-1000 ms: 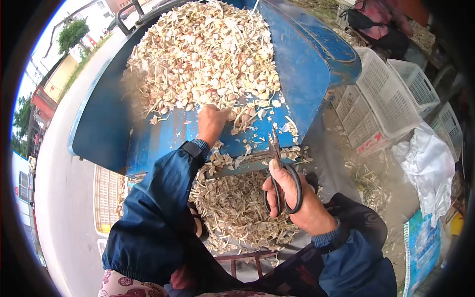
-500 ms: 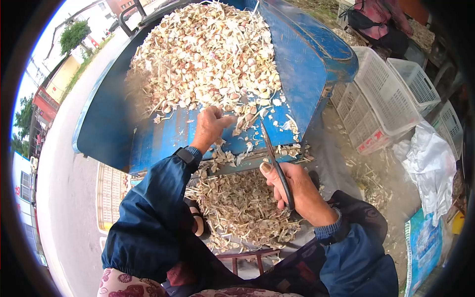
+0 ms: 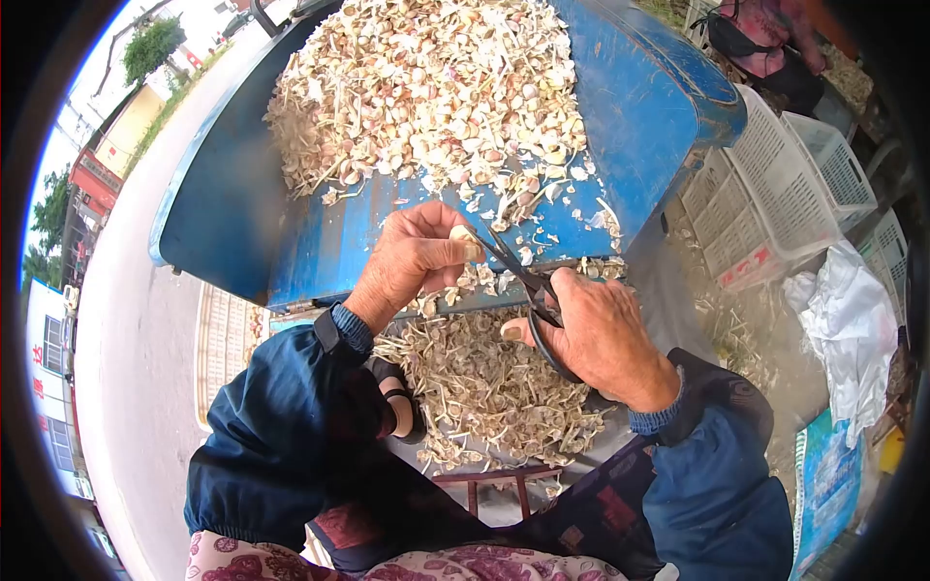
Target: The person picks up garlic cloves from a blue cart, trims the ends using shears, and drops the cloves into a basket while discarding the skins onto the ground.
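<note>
My left hand [image 3: 412,254] is closed, pinching a pale garlic clove [image 3: 462,234] between thumb and fingers. My right hand [image 3: 612,341] grips a pair of dark scissors [image 3: 528,278], fingers through the handles. The blades are parted, and their tips reach the clove at my left fingertips. Behind both hands, a big pile of garlic pieces [image 3: 426,97] with skins and stalks fills the blue metal bed [image 3: 334,247]. Under my hands, a heap of dry garlic stalks and skins [image 3: 494,397] lies on the ground between my feet.
White plastic crates [image 3: 765,184] stand at the right, with a white plastic bag [image 3: 848,324] and a blue printed sack [image 3: 828,484] nearer me. Another person [image 3: 770,44] sits at the upper right. A pale crate [image 3: 225,339] sits left of the heap, beside the road [image 3: 136,329].
My left hand has come back from the pile's edge with a garlic clove. The scissors have opened and swung left to meet it. The view has shifted slightly.
</note>
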The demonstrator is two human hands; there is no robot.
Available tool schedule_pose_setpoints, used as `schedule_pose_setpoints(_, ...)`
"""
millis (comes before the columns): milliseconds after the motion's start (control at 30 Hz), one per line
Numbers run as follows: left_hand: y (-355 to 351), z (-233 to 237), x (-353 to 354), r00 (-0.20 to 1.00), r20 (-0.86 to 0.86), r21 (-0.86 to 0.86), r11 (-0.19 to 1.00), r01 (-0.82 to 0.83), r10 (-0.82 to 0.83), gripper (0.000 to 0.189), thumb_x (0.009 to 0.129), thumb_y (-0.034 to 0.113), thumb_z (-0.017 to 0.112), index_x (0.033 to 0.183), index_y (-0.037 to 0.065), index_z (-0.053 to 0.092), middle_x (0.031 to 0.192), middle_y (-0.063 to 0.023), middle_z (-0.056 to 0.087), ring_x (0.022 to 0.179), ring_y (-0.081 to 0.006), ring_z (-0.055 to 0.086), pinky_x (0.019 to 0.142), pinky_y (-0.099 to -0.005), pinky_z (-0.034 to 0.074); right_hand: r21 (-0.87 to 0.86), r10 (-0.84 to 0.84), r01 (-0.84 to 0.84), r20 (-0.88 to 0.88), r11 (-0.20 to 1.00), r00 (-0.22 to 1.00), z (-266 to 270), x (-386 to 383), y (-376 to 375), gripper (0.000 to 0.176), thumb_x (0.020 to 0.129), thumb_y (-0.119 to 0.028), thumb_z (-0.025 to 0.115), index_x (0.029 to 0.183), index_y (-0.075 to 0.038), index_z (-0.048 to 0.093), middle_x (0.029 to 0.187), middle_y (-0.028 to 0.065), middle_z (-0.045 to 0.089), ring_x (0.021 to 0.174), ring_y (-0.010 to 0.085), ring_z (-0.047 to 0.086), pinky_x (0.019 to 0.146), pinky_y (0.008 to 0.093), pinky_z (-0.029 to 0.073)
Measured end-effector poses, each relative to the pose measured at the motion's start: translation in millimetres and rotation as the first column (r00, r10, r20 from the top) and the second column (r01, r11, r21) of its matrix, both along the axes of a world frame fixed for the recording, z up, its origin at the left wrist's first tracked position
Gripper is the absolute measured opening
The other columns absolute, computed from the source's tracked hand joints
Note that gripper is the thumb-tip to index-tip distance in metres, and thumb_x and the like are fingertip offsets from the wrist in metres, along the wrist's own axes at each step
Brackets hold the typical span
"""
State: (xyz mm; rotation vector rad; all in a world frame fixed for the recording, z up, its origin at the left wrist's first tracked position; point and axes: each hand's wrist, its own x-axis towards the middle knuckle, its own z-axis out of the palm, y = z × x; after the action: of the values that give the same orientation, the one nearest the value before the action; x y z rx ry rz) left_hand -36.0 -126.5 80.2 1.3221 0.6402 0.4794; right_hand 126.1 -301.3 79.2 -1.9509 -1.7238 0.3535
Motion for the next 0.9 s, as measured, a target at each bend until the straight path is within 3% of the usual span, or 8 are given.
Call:
schedule_pose_setpoints(133, -4, 1, -3, 0.999, 0.006, -0.034, 0.999, 0.036, -0.036, 0.02, 0.078, -0.008, 0.065, 0.097, -0.003, 0.061, 0.066, -0.0112, 0.064, 0.044, -0.0132, 0.056, 0.035, -0.0226, 0.035, 0.105, 0.009, -0.016, 0.066, 0.994, 0.998, -9, -4, 5, 0.05, 0.081, -0.047, 0.071, 0.087, 0.0, 0.055, 0.072, 0.0173, 0.065, 0.076, 0.0368, 0.065, 0.076, 0.0477, 0.042)
schedule_pose_setpoints(233, -11, 4, -2, 1.0, 0.014, -0.028, 0.999, 0.02, -0.019, 0.019, 0.077, -0.009, 0.065, 0.094, -0.003, 0.061, 0.066, -0.0121, 0.064, 0.045, -0.0154, 0.058, 0.034, -0.0229, 0.036, 0.023, 0.012, -0.016, 0.176, 1.0, 0.984, -8, -5, 7, 0.054, 0.078, -0.048, 0.073, 0.093, 0.001, 0.054, 0.077, 0.0186, 0.064, 0.078, 0.0371, 0.063, 0.073, 0.0456, 0.041)
schedule_pose_setpoints(433, -7, 7, -5, 0.997, 0.014, -0.05, 0.995, 0.082, -0.081, 0.013, 0.075, -0.007, 0.066, 0.083, -0.001, 0.059, 0.064, -0.0106, 0.064, 0.046, -0.0145, 0.059, 0.035, -0.0243, 0.036, 0.038, 0.024, -0.031, 0.186, 0.999, 0.982, -4, -7, 4, 0.054, 0.079, -0.047, 0.074, 0.093, 0.001, 0.055, 0.077, 0.0187, 0.065, 0.078, 0.0364, 0.063, 0.074, 0.0449, 0.041)
schedule_pose_setpoints(533, -9, 6, -4, 0.998, -0.001, -0.109, 0.992, 0.062, -0.063, 0.017, 0.071, -0.01, 0.067, 0.08, 0.0, 0.056, 0.059, -0.0102, 0.06, 0.042, -0.0139, 0.055, 0.033, -0.0247, 0.031, -0.02, 0.047, -0.044, 0.183, 0.999, 0.982, 0, -8, 2, 0.053, 0.078, -0.048, 0.073, 0.089, 0.001, 0.056, 0.076, 0.0185, 0.064, 0.076, 0.0368, 0.063, 0.071, 0.0451, 0.042)
schedule_pose_setpoints(633, -9, 1, -4, 0.999, -0.021, -0.126, 0.991, 0.047, -0.05, 0.018, 0.068, -0.013, 0.067, 0.078, -0.002, 0.058, 0.071, -0.0187, 0.067, 0.037, -0.0135, 0.046, 0.032, -0.0251, 0.026, 0.021, 0.06, -0.064, 0.158, 0.998, 0.986, -3, -6, -1, 0.052, 0.078, -0.049, 0.073, 0.085, 0.0, 0.056, 0.073, 0.018, 0.064, 0.073, 0.0373, 0.063, 0.069, 0.0457, 0.043)
schedule_pose_setpoints(733, -8, -4, -4, 0.998, 0.003, -0.174, 0.983, 0.057, -0.057, 0.019, 0.067, -0.014, 0.068, 0.077, -0.001, 0.058, 0.071, -0.0193, 0.067, 0.037, -0.0133, 0.045, 0.032, -0.0259, 0.024, -0.048, 0.065, -0.06, 0.116, 0.997, 0.991, 3, -6, -2, 0.052, 0.078, -0.049, 0.073, 0.084, 0.0, 0.056, 0.072, 0.0179, 0.064, 0.072, 0.038, 0.063, 0.068, 0.0465, 0.044)
schedule_pose_setpoints(833, -11, -1, -2, 0.999, 0.006, -0.191, 0.981, 0.041, -0.041, 0.026, 0.065, -0.014, 0.07, 0.076, 0.001, 0.052, 0.056, -0.0078, 0.055, 0.037, -0.0109, 0.045, 0.032, -0.0251, 0.023, -0.027, 0.057, -0.054, 0.126, 0.998, 0.99, 0, -6, -4, 0.051, 0.077, -0.049, 0.074, 0.084, -0.001, 0.056, 0.072, 0.0166, 0.064, 0.072, 0.0366, 0.063, 0.069, 0.0454, 0.043)
schedule_pose_setpoints(900, -15, 2, -3, 1.0, -0.005, -0.157, 0.987, 0.015, -0.016, 0.025, 0.065, -0.015, 0.07, 0.077, 0.0, 0.053, 0.058, -0.0089, 0.057, 0.037, -0.0109, 0.045, 0.032, -0.025, 0.023, 0.04, 0.014, -0.021, 0.176, 0.999, 0.984, -1, -9, -6, 0.051, 0.076, -0.048, 0.075, 0.085, -0.001, 0.057, 0.07, 0.0157, 0.063, 0.071, 0.0353, 0.063, 0.07, 0.0445, 0.042)
